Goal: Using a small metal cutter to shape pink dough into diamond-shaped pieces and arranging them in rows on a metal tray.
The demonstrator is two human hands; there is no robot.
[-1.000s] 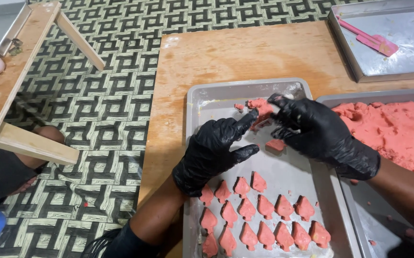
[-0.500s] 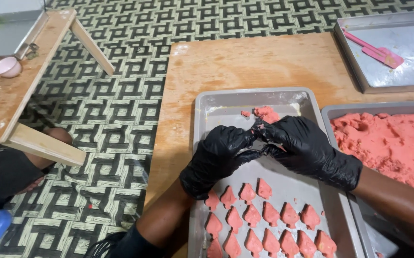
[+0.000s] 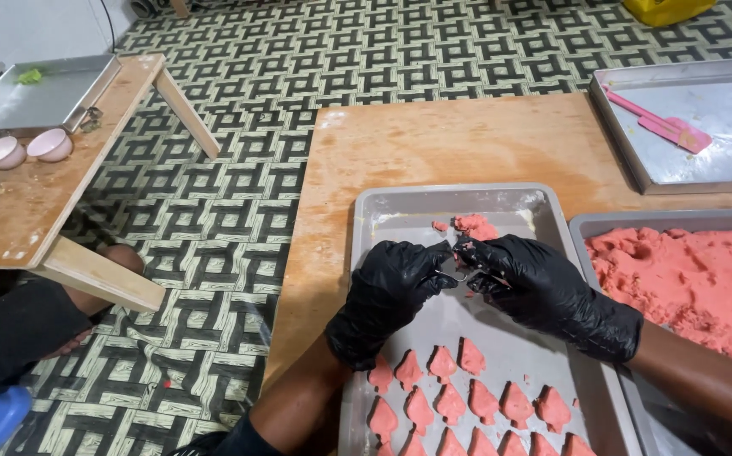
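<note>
Both of my hands wear black gloves and meet over a metal baking tray [image 3: 364, 221]. My left hand [image 3: 387, 297] and my right hand [image 3: 545, 291] pinch a small shiny metal cutter [image 3: 470, 274] between their fingertips, just above the tray's bare middle. A small lump of pink dough [image 3: 474, 225] lies at the tray's far end, right behind my fingers. Several flat pink cut-out shapes [image 3: 469, 399] lie in rows at the near end of the tray, below my hands.
A second tray [image 3: 587, 225] at the right holds a big mass of pink dough [image 3: 697, 279]. A floured tray [image 3: 725, 173] with a pink scraper [image 3: 663, 127] sits at the back right. On the left, a low wooden table [image 3: 41, 203] carries two pink bowls [image 3: 27, 149].
My hands have drawn together from apart near the dough lump, and now both pinch the small cutter. My left fingers, spread before, have curled in.
</note>
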